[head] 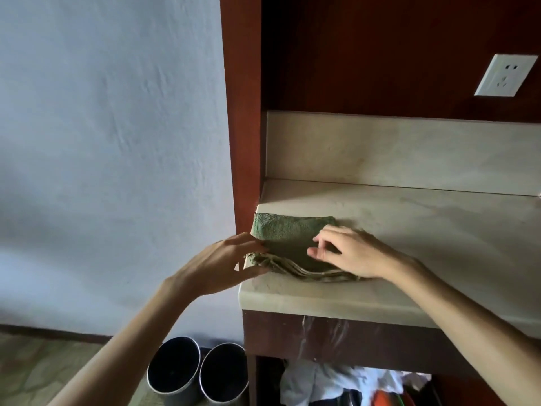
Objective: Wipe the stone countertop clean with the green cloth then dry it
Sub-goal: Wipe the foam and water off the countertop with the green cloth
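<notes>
Head view. The stone countertop [409, 230] ran out of frame at the right, and both forearms were cut off by the lower edge. Beneath the counter, a shelf held pale crumpled items [336, 382] too blurred to identify; two dark cylindrical bins [199, 373] on the floor were partly cropped. The far right part of the green cloth [289, 235] lay hidden under the right hand [348, 253].

The cloth was folded into several layers at the counter's left front corner, beside the red-brown cabinet post [243, 127]. Its top face was dark green and nubbly; the stacked fold edges toward the viewer looked worn, pale and wavy.

The left hand [222, 265] had its fingers loosely extended, tips touching the cloth's left edge, though whether they pinched it could not be told. The right hand rested on the cloth, fingers curled, thumb and forefinger close together against the top layer. A white wall socket [505, 76] sat at upper right.
</notes>
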